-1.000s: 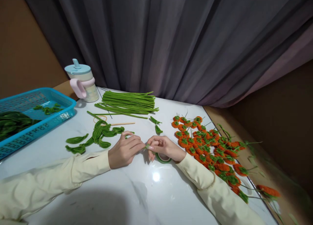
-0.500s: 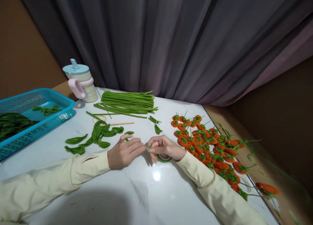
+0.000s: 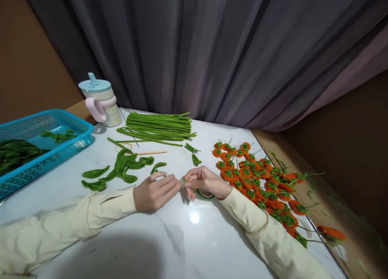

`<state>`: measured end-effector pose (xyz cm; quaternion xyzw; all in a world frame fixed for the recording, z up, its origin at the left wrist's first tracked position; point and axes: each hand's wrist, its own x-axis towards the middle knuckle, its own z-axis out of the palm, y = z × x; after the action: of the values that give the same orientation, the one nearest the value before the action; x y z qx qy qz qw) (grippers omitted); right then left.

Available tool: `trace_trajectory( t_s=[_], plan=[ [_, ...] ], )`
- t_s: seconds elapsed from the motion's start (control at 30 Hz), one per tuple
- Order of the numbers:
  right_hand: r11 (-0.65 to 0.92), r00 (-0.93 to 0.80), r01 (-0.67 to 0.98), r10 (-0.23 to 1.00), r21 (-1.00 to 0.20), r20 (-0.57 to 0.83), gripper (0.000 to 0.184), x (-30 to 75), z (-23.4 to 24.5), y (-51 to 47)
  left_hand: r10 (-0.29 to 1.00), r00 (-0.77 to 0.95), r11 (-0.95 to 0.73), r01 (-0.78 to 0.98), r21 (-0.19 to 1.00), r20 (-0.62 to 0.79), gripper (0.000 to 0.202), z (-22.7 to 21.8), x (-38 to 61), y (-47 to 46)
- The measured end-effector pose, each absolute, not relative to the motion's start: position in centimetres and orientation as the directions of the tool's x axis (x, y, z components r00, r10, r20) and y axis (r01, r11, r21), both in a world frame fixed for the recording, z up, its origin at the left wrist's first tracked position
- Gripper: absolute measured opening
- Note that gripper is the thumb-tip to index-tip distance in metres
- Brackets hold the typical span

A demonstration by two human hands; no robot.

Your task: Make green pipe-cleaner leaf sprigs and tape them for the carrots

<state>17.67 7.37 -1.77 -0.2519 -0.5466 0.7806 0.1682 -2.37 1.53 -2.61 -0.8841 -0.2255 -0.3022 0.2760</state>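
My right hand [image 3: 206, 183] is closed in a pinch on a small green piece [image 3: 183, 182], too small to make out its kind. From the other side my left hand [image 3: 157, 192] meets it, fingers pressed together and fingertips at the same piece. Under my right hand lies a roll of green tape [image 3: 206, 196], partly hidden. A curved green fuzzy leaf [image 3: 158, 166] lies just beyond my left hand. Further left is a loose pile of similar pipe-cleaner leaves [image 3: 121, 164]. Two small leaves [image 3: 194, 154] lie beyond my right hand.
Green pipe cleaners [image 3: 160, 125] lie bundled at the back, near a thin wooden stick [image 3: 151, 152]. A blue basket [image 3: 72, 147] with green pieces and a lidded cup [image 3: 104, 103] stand left. Orange fuzzy persimmon-like pieces with green tops [image 3: 248, 170] cover the right side.
The raised finger of my left hand has come down a little, and more of the curved leaf behind it shows. Both hands stay together at the small green piece.
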Motion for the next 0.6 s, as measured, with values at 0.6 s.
trace_trajectory(
  t_s=[0.6],
  plan=[
    [-0.219,-0.840,-0.056,0.537,-0.974,-0.073,0.035,17.8,-2.4,7.0,0.780,0.516,-0.589,0.410,0.697,0.356,0.013,-1.4,-2.3,2.4]
  ],
)
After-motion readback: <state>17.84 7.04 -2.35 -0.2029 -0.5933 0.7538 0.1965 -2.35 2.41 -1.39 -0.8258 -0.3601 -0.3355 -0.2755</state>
